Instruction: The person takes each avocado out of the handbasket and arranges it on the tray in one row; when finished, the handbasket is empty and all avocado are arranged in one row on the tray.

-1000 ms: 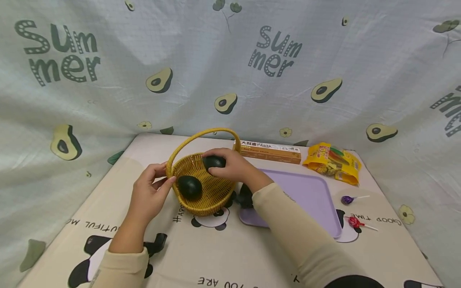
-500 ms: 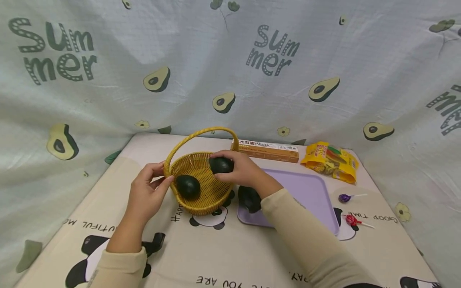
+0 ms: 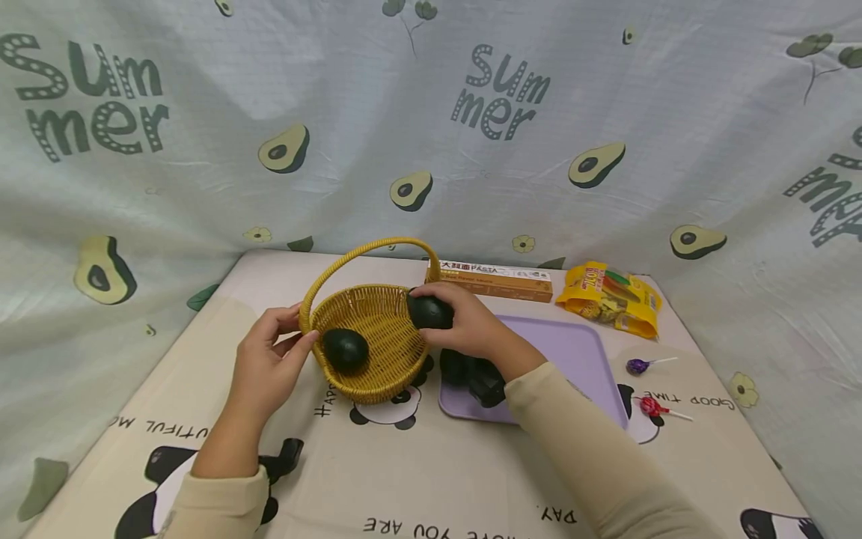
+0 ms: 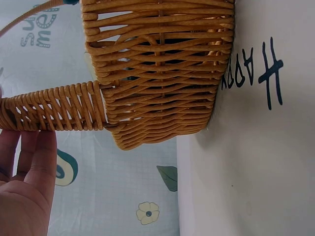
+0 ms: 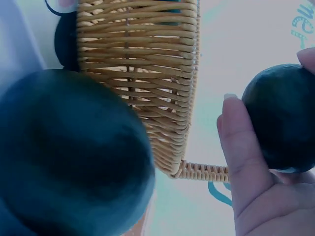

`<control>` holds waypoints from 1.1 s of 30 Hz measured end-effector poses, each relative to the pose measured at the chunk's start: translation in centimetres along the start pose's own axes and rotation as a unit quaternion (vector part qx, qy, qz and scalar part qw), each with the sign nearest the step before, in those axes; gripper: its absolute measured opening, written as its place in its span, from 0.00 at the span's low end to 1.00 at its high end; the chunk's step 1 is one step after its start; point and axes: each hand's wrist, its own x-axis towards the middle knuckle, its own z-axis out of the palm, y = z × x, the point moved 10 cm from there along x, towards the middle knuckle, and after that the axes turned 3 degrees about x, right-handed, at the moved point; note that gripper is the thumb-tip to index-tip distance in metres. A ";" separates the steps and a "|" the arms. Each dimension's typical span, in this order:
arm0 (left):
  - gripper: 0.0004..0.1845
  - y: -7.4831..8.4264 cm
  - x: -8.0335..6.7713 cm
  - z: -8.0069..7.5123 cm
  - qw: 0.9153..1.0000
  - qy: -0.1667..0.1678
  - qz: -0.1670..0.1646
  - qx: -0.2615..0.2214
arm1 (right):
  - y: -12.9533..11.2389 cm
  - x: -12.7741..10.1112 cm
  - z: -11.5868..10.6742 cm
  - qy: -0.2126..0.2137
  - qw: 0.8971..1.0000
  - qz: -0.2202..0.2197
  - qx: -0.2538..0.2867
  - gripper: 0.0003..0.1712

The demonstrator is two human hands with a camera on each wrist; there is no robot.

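Observation:
A dark green avocado [image 3: 429,311] is held in my right hand [image 3: 468,327], over the right rim of a yellow wicker basket [image 3: 377,389]. In the right wrist view, fingers and thumb hold this avocado [image 5: 283,118] from both sides. My left hand [image 3: 272,363] grips the basket's handle [image 4: 54,108] near its left foot. Another avocado [image 3: 346,349] lies inside the basket at the left. Two dark, rounded things [image 3: 486,383] lie on the purple tray [image 3: 572,352] below my right wrist, partly covered by the sleeve; one looms large [image 5: 74,152] in the right wrist view.
A pasta box [image 3: 494,282] lies along the back, behind the tray. To its right is a yellow snack bag [image 3: 609,299]. A purple lollipop [image 3: 637,366] and a red lollipop [image 3: 651,406] lie right of the tray. A printed curtain [image 3: 350,90] hangs behind the table.
My right hand has carried the avocado rightward, from above the basket's inside to its right rim. The left hand stays on the handle. The whole view has shifted slightly.

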 end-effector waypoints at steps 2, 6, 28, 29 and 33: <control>0.20 0.0 0.0 0.0 1.000 0.000 -0.001 -0.001 | 0.4 -0.5 0.0 0.000 1.000 0.012 0.007 0.31; 0.20 0.0 -0.1 0.0 1.000 0.002 -0.001 -0.003 | 0.9 -1.7 -0.3 0.003 1.000 0.026 0.009 0.29; 0.20 0.0 0.0 -0.1 1.000 0.005 0.002 0.000 | 3.5 -6.1 -5.2 0.057 0.994 0.092 0.002 0.30; 0.20 0.0 0.0 -0.1 1.000 0.005 0.002 0.000 | 3.6 -6.2 -5.2 0.056 0.994 0.094 0.004 0.31; 0.20 0.0 0.0 0.0 1.000 0.005 0.003 -0.004 | 4.1 -6.8 -5.6 0.054 0.993 0.105 0.022 0.31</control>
